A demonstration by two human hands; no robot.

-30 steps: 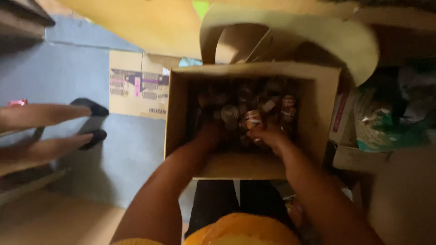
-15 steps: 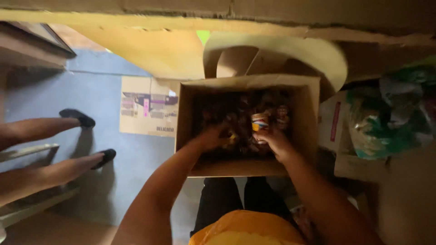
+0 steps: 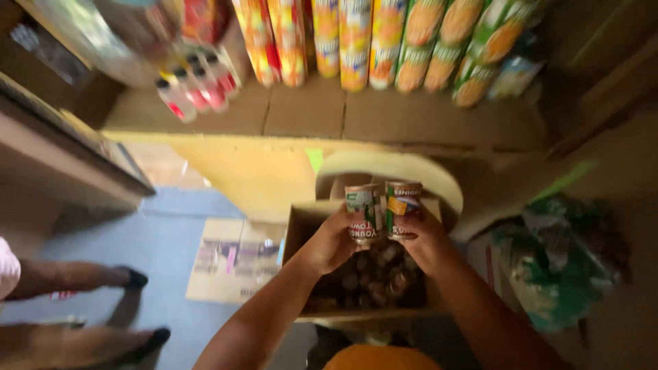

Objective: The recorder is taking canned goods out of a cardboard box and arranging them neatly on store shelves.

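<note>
Two upright cans are held side by side above the open carton (image 3: 301, 226): left hand (image 3: 329, 243) grips the pale can (image 3: 361, 214), right hand (image 3: 421, 240) the green can (image 3: 403, 209), shelf (image 3: 384, 116) directly ahead.

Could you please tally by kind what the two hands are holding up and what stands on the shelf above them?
Cans held up: 2, one in the left hand and one in the right hand
Tall tubes on the shelf: 8 partly visible
Small bottles with coloured caps on the shelf: 4
Total: 14
The cans down in the open cardboard box are too dark to count.
</note>
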